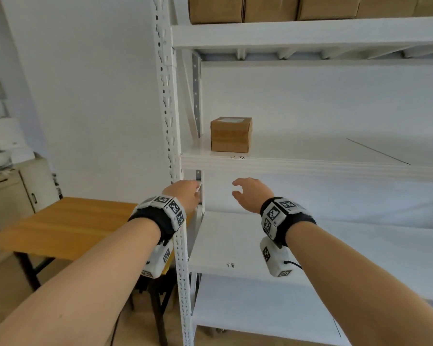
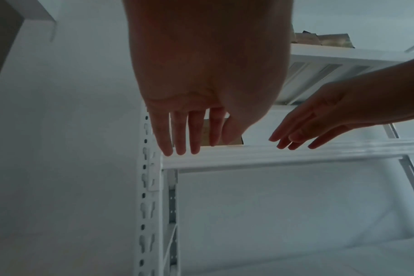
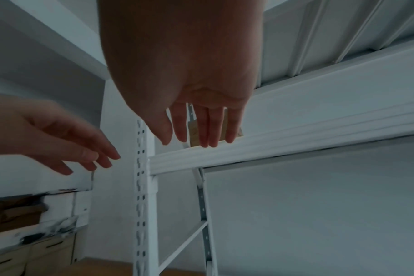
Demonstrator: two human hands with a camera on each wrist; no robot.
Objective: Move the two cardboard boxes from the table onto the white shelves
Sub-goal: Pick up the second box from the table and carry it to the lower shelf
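Counter (image 1: 68, 221) at left: its visible part is bare, no boxes showing on it. Left hand (image 1: 185, 196) in front of the shelf upright, below the middle shelf (image 1: 310, 166), fingers straight and loose, holding nothing. Cardboard boxes (image 1: 230, 134) sit stacked, one on the other as far as I can tell, at the left end of that middle shelf, against the post. Right hand (image 1: 250, 193) just right of the stack and below it, fingers relaxed, empty. Judgement: both boxes placed, task looks essentially done; only lowering the hands is left.

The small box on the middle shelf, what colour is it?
The small box is brown cardboard with a pale window on top, clearest in the head view.
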